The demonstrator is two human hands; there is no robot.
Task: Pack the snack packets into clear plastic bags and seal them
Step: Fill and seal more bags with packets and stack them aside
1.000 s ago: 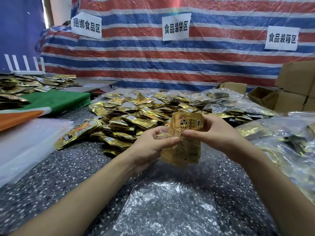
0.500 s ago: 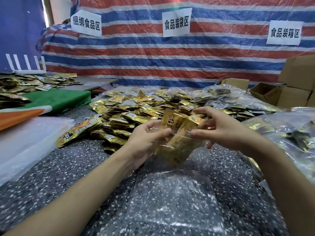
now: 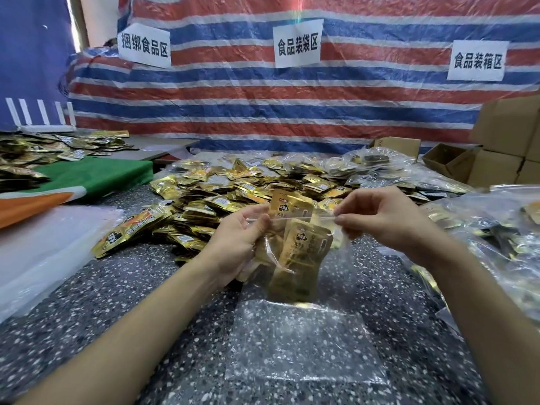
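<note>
A clear plastic bag (image 3: 342,247) hangs above the speckled table (image 3: 117,317), holding gold snack packets (image 3: 301,258). My left hand (image 3: 236,241) pinches the left end of the bag's top strip. At the right end of that strip, my right hand (image 3: 380,217) pinches it between thumb and fingers, and the strip is stretched straight between them. One packet top sticks up above the strip. A heap of loose gold packets (image 3: 210,203) lies behind the hands.
An empty clear bag (image 3: 304,346) lies flat in front of me. Filled clear bags (image 3: 496,229) pile at the right, cardboard boxes (image 3: 502,147) at the far right. A stack of white plastic (image 3: 43,247) and a green and orange cloth (image 3: 87,176) lie at the left.
The packets have gone down into the clear bag. Both hands moved apart to the ends of the bag's top strip and pulled it straight.
</note>
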